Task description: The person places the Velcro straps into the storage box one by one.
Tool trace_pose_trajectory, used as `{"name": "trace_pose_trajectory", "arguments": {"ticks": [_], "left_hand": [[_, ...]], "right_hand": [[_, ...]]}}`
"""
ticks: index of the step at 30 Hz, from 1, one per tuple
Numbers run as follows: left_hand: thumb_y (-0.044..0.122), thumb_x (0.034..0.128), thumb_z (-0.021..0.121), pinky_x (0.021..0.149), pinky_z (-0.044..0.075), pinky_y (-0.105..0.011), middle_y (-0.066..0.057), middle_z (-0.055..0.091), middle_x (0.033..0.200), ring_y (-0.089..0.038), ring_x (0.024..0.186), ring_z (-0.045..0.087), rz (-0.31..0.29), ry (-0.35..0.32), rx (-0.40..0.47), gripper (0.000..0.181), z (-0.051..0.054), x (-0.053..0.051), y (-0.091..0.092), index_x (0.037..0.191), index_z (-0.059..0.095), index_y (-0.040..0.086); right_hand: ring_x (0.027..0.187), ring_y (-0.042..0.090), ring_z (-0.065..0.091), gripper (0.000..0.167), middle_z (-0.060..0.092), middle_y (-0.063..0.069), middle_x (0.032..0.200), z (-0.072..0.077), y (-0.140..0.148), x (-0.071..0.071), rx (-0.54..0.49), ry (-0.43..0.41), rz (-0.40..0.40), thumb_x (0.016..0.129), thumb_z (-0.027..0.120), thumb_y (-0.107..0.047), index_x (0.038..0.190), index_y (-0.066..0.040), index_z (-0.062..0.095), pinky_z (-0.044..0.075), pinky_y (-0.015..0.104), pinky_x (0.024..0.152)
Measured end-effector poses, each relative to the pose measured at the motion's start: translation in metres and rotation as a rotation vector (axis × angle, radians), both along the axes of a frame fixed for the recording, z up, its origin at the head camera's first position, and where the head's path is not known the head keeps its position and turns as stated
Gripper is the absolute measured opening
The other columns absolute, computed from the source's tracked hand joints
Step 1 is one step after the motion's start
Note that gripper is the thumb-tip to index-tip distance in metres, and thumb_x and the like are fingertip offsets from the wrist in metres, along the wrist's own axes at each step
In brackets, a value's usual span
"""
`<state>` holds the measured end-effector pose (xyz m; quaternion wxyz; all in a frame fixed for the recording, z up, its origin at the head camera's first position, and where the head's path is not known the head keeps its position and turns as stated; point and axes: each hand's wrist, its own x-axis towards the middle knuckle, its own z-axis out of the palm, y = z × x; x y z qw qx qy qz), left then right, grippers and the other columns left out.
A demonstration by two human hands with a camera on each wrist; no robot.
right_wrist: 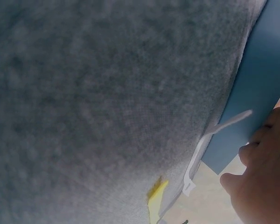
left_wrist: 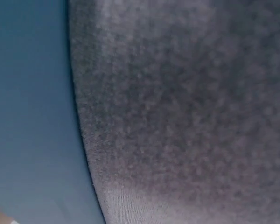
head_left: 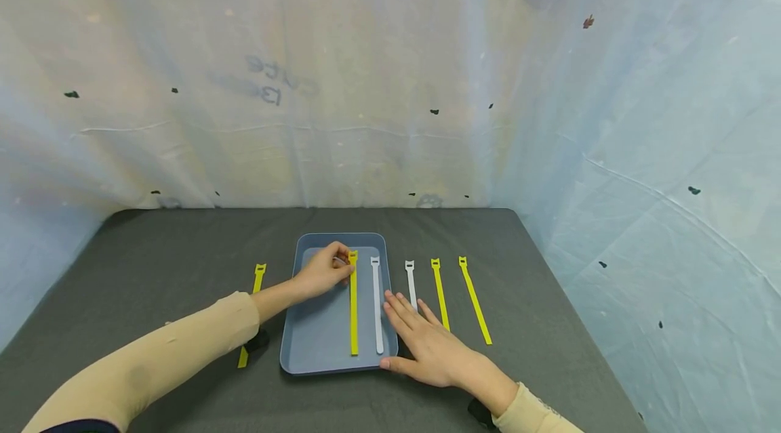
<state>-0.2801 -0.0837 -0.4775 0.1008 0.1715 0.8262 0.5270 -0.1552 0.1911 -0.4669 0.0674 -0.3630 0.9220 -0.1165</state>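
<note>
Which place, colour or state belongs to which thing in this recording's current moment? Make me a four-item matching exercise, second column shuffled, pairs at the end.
Things
1. tray
2. left hand
3. right hand
4. white strap in the tray

Places, colours, states
A. fingers extended, beside the tray's right edge
B. lying between a yellow strap and the tray's right side
C. blue-grey, resting on the dark table
D. fingers curled at the yellow strap's slotted end

Pairs: 1-C, 2-D, 3-A, 4-B
</note>
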Motion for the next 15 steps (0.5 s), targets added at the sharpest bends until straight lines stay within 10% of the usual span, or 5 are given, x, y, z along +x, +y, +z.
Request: {"name": "trace_pose_trajectory", "arguments": {"ticks": [15], "left_hand": [[0.005,0.1006,0.067,0.065,0.057,-0.029,-0.012,0.065,0.100,-0.017,0.073,0.066,-0.054,0.033,-0.062,0.028,-0.009,-0.013,0.006,0.124,0.057,-0.005]], "right_hand": [[0.161,0.023,0.005,0.093,0.003,0.004,0.176,0.001,0.000,0.000,0.003,-0.026,-0.013,0.103,0.044,-0.068,0.167,-0.008,0.018,0.013,0.060,0.126]]}}
